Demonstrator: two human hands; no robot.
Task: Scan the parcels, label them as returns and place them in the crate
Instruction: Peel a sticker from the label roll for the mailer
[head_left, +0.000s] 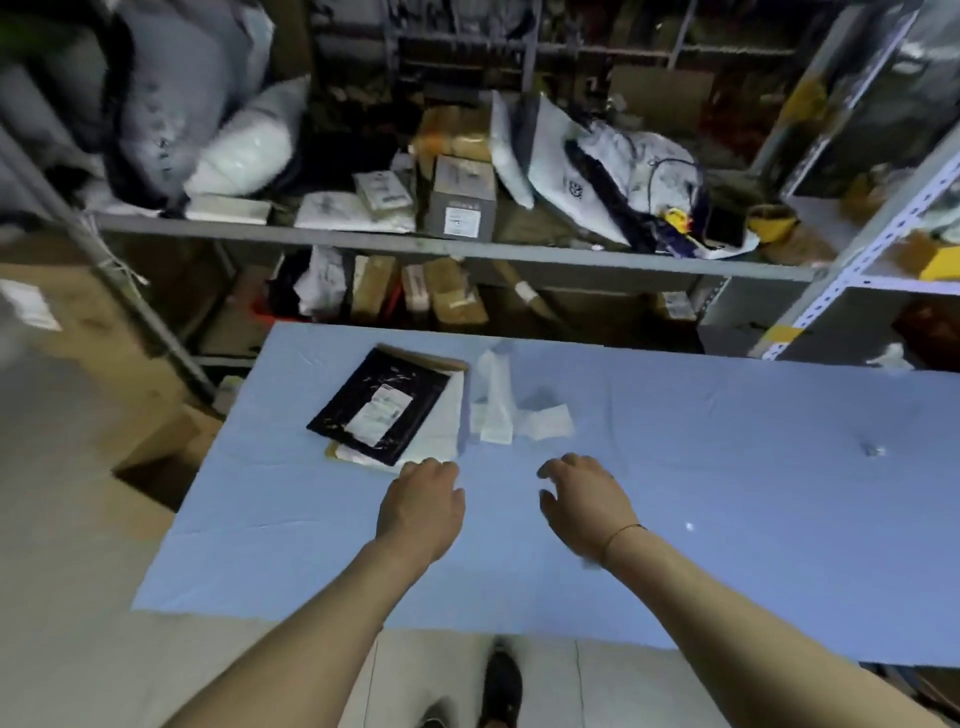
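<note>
While our left hand (422, 499) touches the parcels' (382, 405) near edge, fingers curled under, our right hand (584, 501) hovers loosely open; labels (511, 410) lie just beyond it.

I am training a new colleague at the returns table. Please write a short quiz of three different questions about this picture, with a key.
1. True or false: the black parcel lies on top of the stack of parcels on the blue table.
2. Which hand is nearer to the stack? A) left hand B) right hand
3. Fill in: the white label strips lie to the ____ of the black parcel, as the camera sees it.

Key: 1 true; 2 A, its fingers reach the near edge of the stack; 3 right. Neither hand has a grip on anything.
</note>
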